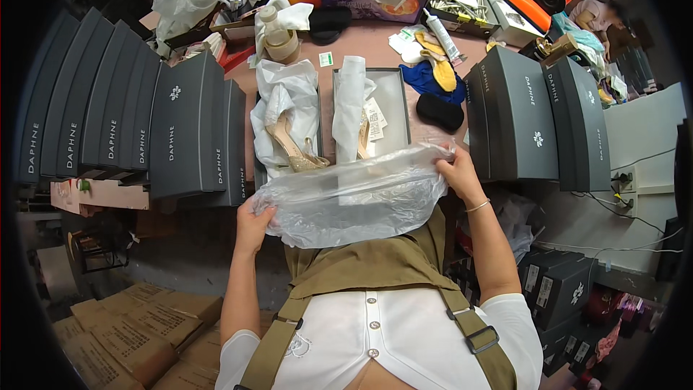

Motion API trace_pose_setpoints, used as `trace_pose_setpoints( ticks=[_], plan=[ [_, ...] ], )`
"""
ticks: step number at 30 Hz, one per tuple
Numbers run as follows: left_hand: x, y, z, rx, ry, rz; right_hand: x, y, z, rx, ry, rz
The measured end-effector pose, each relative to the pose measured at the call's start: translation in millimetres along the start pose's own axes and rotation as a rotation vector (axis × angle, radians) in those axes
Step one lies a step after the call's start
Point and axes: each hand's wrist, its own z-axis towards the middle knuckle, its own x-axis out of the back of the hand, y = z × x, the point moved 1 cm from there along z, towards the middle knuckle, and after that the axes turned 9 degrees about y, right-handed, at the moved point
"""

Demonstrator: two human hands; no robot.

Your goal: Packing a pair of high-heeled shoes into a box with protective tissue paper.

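A clear plastic bag (354, 206) is stretched between my two hands, above the table's front edge. My left hand (253, 225) pinches its left end, and my right hand (459, 172) grips its upper right corner. Behind the bag, a glittery high-heeled sandal (307, 161) lies on white tissue paper (278, 81) in the left half of an opened shoe box. In the right half (393, 94), another shoe (364, 137) is partly wrapped in tissue, beside a white paper tag (375, 120). The bag covers the near ends of both halves.
Dark grey shoe boxes stand upright in rows at left (184, 123) and right (516, 112). At the back are a bottle (271, 20), a white tube (442, 35), yellow and blue cloths (440, 76) and a black pad (440, 113). Flattened cartons (137, 325) lie lower left. A person (593, 16) sits far right.
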Motion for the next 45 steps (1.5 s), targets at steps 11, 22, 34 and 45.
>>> trace_pose_setpoints(
  ticks=[11,22,34,45],
  plan=[
    [2,29,33,-0.110,-0.170,0.148,17,1,-16,0.125,0.149,0.463],
    [13,37,41,0.016,-0.311,-0.167,25,12,-17,0.310,0.102,0.215],
    [13,62,53,0.010,-0.247,0.096,77,-24,-36,0.384,-0.108,-0.353],
    [-8,125,25,-0.551,-0.209,0.573,-105,-107,-9,0.607,-0.749,-0.663]
  ],
)
